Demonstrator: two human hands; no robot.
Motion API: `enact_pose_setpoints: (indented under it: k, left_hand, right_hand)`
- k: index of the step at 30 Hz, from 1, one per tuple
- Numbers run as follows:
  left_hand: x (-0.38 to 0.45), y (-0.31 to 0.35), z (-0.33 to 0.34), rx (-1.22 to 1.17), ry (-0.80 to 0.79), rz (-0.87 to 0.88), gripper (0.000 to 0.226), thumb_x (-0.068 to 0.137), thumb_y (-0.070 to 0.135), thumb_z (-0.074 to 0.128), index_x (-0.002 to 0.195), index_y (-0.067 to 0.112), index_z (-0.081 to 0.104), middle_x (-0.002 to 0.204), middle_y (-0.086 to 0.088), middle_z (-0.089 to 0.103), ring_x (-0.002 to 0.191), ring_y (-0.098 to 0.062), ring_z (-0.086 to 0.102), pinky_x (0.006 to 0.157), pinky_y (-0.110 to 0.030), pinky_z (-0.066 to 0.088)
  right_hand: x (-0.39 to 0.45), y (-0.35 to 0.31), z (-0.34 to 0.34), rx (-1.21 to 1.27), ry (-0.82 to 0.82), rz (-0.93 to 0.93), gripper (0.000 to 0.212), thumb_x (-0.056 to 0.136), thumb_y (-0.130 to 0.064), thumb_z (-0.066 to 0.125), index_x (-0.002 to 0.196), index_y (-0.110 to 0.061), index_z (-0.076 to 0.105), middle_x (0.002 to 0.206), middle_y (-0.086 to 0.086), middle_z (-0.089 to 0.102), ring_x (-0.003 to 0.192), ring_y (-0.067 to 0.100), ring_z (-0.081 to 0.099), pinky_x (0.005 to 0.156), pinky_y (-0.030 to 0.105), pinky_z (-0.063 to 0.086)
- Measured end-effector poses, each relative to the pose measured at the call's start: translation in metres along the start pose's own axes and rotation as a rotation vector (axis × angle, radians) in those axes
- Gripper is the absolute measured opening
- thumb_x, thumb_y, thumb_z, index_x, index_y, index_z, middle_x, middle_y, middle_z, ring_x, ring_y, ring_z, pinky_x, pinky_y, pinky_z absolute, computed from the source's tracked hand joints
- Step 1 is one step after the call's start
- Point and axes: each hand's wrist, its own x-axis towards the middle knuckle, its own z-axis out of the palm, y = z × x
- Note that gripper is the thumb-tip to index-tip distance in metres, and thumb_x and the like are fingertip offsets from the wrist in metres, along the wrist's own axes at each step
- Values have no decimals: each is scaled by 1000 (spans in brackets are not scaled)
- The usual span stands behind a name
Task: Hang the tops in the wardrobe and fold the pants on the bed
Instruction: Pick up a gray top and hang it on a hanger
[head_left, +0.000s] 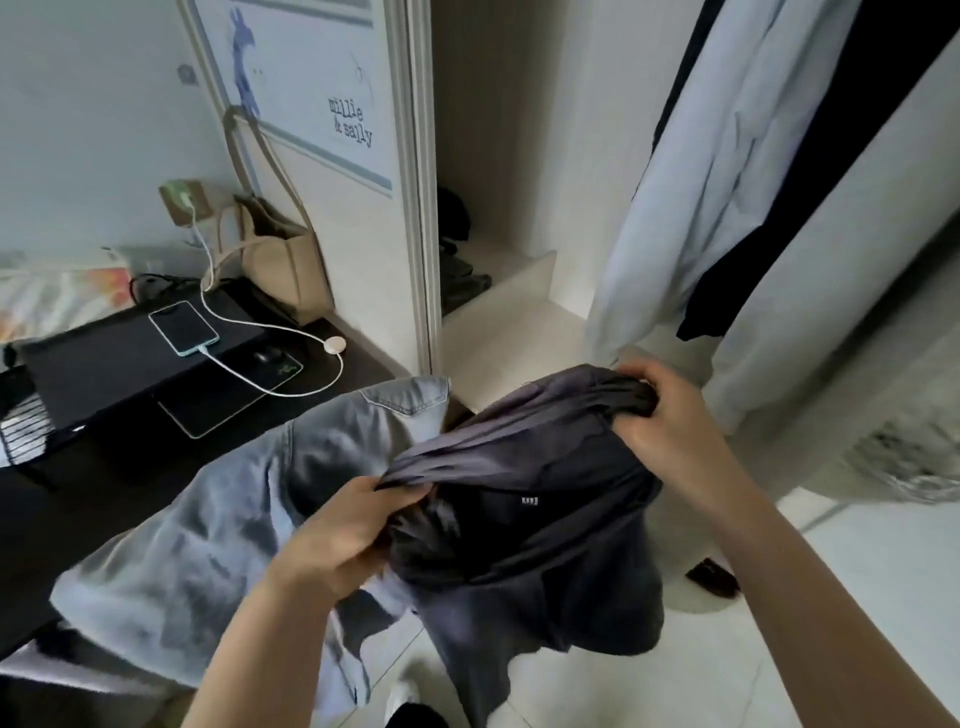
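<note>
At the frame's lower centre, the left hand (340, 543) and right hand (662, 415) each grip bunched fabric of a dark top (524, 499), held before the open wardrobe (498, 291). Jeans (218, 519) drape left.

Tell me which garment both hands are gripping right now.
The dark grey top, bunched between the left hand and right hand. The pale denim garment hangs over the left forearm, and the light blue shirt hangs in the wardrobe.
</note>
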Motion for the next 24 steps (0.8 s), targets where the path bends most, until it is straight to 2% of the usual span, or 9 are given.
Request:
enact_pose_setpoints:
  k: [3, 4, 7, 10, 13, 15, 18, 21, 24]
  left_hand:
    - [22, 42, -8, -212, -360, -78, 30, 91, 16, 57, 112, 1, 71, 120, -23, 67, 107, -35, 67, 80, -40, 57]
    - [31, 55, -10, -239, -442, -88, 32, 92, 19, 58, 117, 3, 70, 124, -21, 65, 112, -34, 65, 84, -41, 56]
    - [54, 105, -11, -237, -626, -45, 47, 89, 27, 65, 129, 5, 61, 135, -19, 58, 124, -34, 57, 96, -44, 51]
    - [75, 159, 1, -159, -736, 105, 52, 85, 17, 73, 133, 7, 57, 137, -20, 56, 125, -36, 56, 92, -42, 53]
    - [88, 207, 23, -74, -718, 237, 48, 79, 3, 73, 125, 9, 63, 128, -18, 63, 115, -33, 63, 83, -36, 56]
    - [92, 237, 38, -25, -649, 306, 41, 74, 3, 75, 113, 10, 70, 120, -16, 68, 106, -29, 68, 79, -33, 57]
    - [101, 284, 57, -4, -573, 355, 31, 74, 8, 74, 104, 8, 74, 112, -16, 71, 99, -28, 71, 76, -32, 59]
    - [109, 323, 70, -20, -524, 385, 38, 78, 12, 72, 115, 5, 69, 113, -17, 71, 98, -29, 70, 78, -35, 59]
    - [117, 360, 80, -41, -500, 472, 43, 82, 6, 70, 124, 6, 63, 114, -16, 70, 96, -29, 70, 78, -37, 59]
  right_hand:
    - [25, -5, 4, -238, 148, -10, 23, 81, -15, 59, 101, -25, 58, 80, -13, 57, 68, 1, 50, 56, 11, 35]
    - [32, -8, 4, -320, 200, -18, 22, 82, -14, 59, 102, -22, 59, 78, -8, 57, 68, 7, 49, 56, 17, 35]
    - [54, -20, -4, -518, 296, 23, 27, 82, -14, 58, 109, -19, 54, 84, 10, 62, 79, 33, 58, 67, 36, 46]
    - [76, -35, -18, -557, 408, 56, 27, 83, -16, 58, 109, -16, 51, 83, 16, 63, 79, 38, 60, 67, 43, 50]
    - [92, -47, -28, -563, 459, 128, 25, 86, -26, 57, 107, -18, 47, 81, 11, 60, 72, 33, 55, 59, 37, 42]
    - [101, -53, -28, -537, 430, 169, 27, 87, -33, 58, 107, -20, 46, 80, 3, 54, 68, 24, 48, 56, 32, 33]
    - [119, -64, -33, -387, 334, 205, 31, 87, -36, 62, 108, -20, 47, 87, -4, 54, 80, 19, 55, 60, 26, 35]
    - [132, -75, -36, -320, 284, 198, 35, 85, -42, 65, 111, -26, 48, 85, -14, 54, 74, -3, 51, 52, 7, 35]
    - [149, -87, -43, -317, 346, 93, 34, 85, -34, 68, 113, -22, 53, 84, -9, 59, 73, -2, 56, 55, 3, 40]
